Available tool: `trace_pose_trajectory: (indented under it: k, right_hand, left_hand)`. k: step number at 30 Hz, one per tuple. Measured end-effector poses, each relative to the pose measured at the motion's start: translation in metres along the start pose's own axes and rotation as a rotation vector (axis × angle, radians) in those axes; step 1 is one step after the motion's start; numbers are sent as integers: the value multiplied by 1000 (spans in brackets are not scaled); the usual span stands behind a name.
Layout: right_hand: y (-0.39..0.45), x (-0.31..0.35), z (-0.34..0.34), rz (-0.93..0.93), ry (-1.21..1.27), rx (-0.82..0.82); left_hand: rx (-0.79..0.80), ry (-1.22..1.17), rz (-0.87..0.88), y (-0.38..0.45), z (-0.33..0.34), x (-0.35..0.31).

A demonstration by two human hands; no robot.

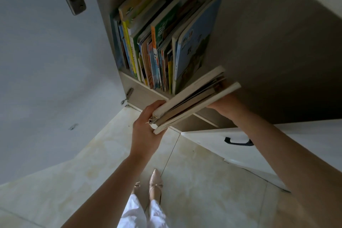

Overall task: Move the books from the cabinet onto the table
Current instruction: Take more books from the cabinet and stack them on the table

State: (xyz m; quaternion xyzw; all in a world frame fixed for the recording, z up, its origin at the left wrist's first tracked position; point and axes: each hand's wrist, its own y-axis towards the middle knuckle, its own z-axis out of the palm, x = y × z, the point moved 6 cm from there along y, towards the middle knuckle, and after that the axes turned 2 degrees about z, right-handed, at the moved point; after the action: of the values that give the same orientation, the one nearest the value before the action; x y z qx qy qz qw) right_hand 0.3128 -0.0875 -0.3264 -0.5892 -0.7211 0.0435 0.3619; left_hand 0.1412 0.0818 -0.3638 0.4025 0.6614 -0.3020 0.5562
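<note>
Left hand [146, 127] grips the near end of a bundle of thin books [194, 100], right hand [222, 103] cups underneath, fingers hidden; floppy, slippery covers probably need both ends supported.

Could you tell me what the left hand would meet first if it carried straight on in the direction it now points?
Probably the cabinet shelf edge. The left hand, gripping the stack of books, points up toward the shelf, with the row of books standing just behind it. Depth is hard to judge from this one view.

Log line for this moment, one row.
phase: carrying | left hand and right hand: grip book bundle | remaining books: upright in cabinet | table: unseen
</note>
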Motion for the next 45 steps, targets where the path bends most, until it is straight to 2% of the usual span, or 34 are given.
trace_pose_trajectory:
  k: [3, 6, 9, 14, 19, 26, 30, 37, 45]
  right_hand:
    - [23, -33, 4, -35, 67, -40]
    - [5, -9, -1, -115, 110, -73]
    - [-5, 4, 4, -169, 156, -11]
    - [-5, 5, 18, -212, 90, 81]
    - [-15, 21, 9, -380, -22, -108]
    - [-42, 32, 30, -356, 25, -31]
    - [-72, 41, 31, -417, -9, -46]
    - [-153, 88, 13, -432, 135, 4]
    - [-252, 141, 2, -258, 594, 192]
  left_hand:
    - [-20, -45, -11, -1, -6, 2]
    - [-43, -71, -67, -1, -12, 8]
    - [-42, -97, -132, 0, -17, 21]
    - [11, -109, -109, 10, -23, 23]
    - [-28, -158, -224, 13, -33, 37]
    - [27, -205, -281, 12, -51, 48]
    - [63, -232, -311, -6, -66, 31]
    - [18, -309, -422, -45, -128, -36]
    - [-145, -419, -536, -111, -196, -144]
